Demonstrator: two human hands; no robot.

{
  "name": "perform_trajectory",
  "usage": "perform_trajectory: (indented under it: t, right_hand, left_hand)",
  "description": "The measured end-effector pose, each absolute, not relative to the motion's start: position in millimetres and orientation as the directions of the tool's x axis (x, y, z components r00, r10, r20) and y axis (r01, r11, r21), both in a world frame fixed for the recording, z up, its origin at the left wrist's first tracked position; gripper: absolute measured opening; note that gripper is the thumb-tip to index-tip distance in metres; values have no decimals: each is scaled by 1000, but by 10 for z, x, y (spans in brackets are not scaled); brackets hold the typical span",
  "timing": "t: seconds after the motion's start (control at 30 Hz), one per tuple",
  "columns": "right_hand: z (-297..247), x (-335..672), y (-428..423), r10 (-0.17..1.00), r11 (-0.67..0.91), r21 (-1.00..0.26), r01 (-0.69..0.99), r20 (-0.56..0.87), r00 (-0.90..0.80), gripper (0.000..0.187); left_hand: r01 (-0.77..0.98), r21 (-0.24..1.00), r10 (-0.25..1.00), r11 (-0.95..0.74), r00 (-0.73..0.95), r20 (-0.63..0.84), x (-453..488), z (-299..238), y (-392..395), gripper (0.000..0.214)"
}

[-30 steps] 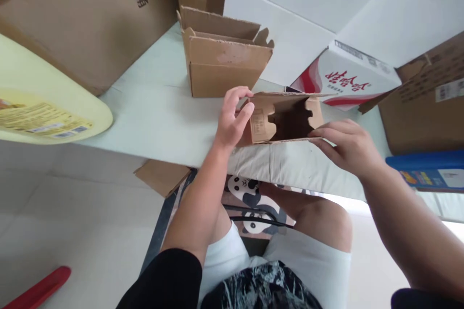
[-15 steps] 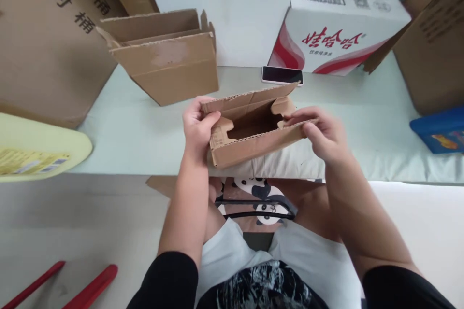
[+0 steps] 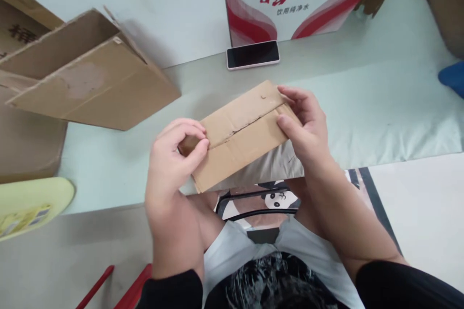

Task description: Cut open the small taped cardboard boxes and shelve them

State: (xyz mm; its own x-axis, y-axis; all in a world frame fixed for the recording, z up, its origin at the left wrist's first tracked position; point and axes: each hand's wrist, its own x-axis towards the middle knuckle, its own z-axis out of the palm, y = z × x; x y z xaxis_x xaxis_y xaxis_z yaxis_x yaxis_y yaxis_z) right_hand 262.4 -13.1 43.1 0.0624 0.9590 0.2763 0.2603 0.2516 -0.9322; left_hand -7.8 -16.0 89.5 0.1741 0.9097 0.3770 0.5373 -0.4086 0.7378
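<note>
A small brown cardboard box [image 3: 241,147] is held between my two hands above the table's front edge, tilted up toward the right. Its two top flaps lie folded in, meeting along a ragged seam. At the box's left end, my left hand [image 3: 174,149] pinches the flap edge by the seam with thumb and fingertips. On the right end, my right hand [image 3: 304,123] grips the box, thumb on the top and fingers round the far side. The inside of the box is hidden.
Behind lies a phone [image 3: 253,55] with a dark screen, against a white and red carton [image 3: 290,5]. An open cardboard box [image 3: 108,87] stands at left on the pale green tablecloth [image 3: 380,106]. A yellow container [image 3: 39,198] is at the left edge, a blue object [image 3: 453,77] at the right.
The small box's upright flaps have been folded down, covering its opening. My left hand has moved from the box's side onto the flap edge. The view has shifted closer and turned.
</note>
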Motion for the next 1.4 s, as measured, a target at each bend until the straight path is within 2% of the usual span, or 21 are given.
perform_trajectory:
  t: [0.07, 0.2, 0.3, 0.37, 0.43, 0.47, 0.53, 0.6, 0.63, 0.7, 0.77, 0.83, 0.87, 0.93, 0.97, 1.03, 1.1, 1.17, 1.27, 1.33, 1.4]
  right_hand:
    - [444, 2630, -149, 969, 215, -954, 210, 235, 73, 43]
    - [462, 2614, -200, 970, 220, -946, 237, 238, 52, 41]
    - [360, 2638, -193, 963, 260, -932, 254, 270, 7, 59]
    - [244, 2681, -165, 963, 254, -942, 218, 268, 38, 68]
    - [146, 2728, -135, 965, 219, -963, 159, 238, 114, 66]
    - [118, 2745, -125, 966, 201, -971, 130, 219, 138, 63]
    - [118, 2755, -124, 978, 179, -979, 94, 188, 92, 59]
    - [175, 2735, -144, 979, 199, -978, 68, 197, -46, 61]
    - [214, 2719, -157, 969, 228, -972, 58, 221, -114, 65]
    - [283, 2691, -179, 943, 289, -955, 61, 273, -190, 71]
    - [322, 2682, -192, 937, 310, -947, 89, 289, -196, 72]
    - [336, 2686, -203, 945, 283, -957, 65, 267, -187, 73]
    - [340, 2688, -211, 945, 271, -962, 25, 262, -194, 74]
    - [357, 2683, -232, 927, 285, -958, -16, 280, -251, 65]
    - [371, 2676, -242, 910, 314, -950, 2, 300, -287, 57]
    - [396, 2665, -249, 871, 393, -915, 91, 339, -355, 41]
    - [393, 2682, -221, 861, 449, -870, 206, 359, -361, 34]
    - [343, 2745, -155, 905, 422, -818, 391, 356, -231, 33]
    - [208, 2896, -22, 952, 143, -648, 749, 298, 76, 36]
    - [127, 2977, 51, 973, -32, -495, 868, 184, 141, 46]
    - [84, 3010, 95, 992, -102, -379, 920, 35, 124, 52]
  left_hand:
    - [692, 635, 934, -345, 183, 308, 14, 1043, -284, 23]
    - [827, 454, 942, -330, 319, 103, 232, 1167, -468, 73]
    - [871, 389, 952, -299, 298, 64, 236, 1126, -439, 85]
    - [840, 473, 963, -267, 256, 88, 118, 1077, -372, 83]
    - [728, 652, 977, -215, 157, 146, -40, 1001, -305, 84]
    - [624, 760, 983, -182, 84, 166, -109, 944, -277, 85]
    - [251, 955, 980, -159, -73, 183, -192, 788, -230, 77]
    - [-21, 1000, 992, -22, -127, 19, -190, 591, -192, 58]
    - [-80, 993, 989, 82, -120, -91, -166, 491, -175, 56]
    - [-59, 961, 962, 271, -21, -273, -101, 314, -141, 52]
    - [31, 928, 925, 371, 75, -373, -45, 193, -109, 51]
    - [117, 952, 955, 283, 59, -291, -15, 133, -82, 57]
    - [149, 975, 985, 167, 11, -170, -8, 125, -72, 65]
    - [204, 968, 985, -144, -69, 161, -5, 144, -57, 74]
    - [222, 929, 946, -296, -63, 317, -6, 168, -53, 68]
    - [270, 813, 853, -515, 68, 518, -5, 232, -48, 50]
    - [330, 710, 782, -622, 228, 580, 1, 294, -43, 44]
    - [384, 660, 763, -645, 297, 573, 11, 331, -37, 40]
    - [403, 663, 774, -631, 275, 570, 38, 331, -33, 40]
    - [400, 666, 774, -630, 247, 583, 70, 312, -41, 41]
    - [379, 663, 759, -645, 222, 612, 109, 291, -53, 40]
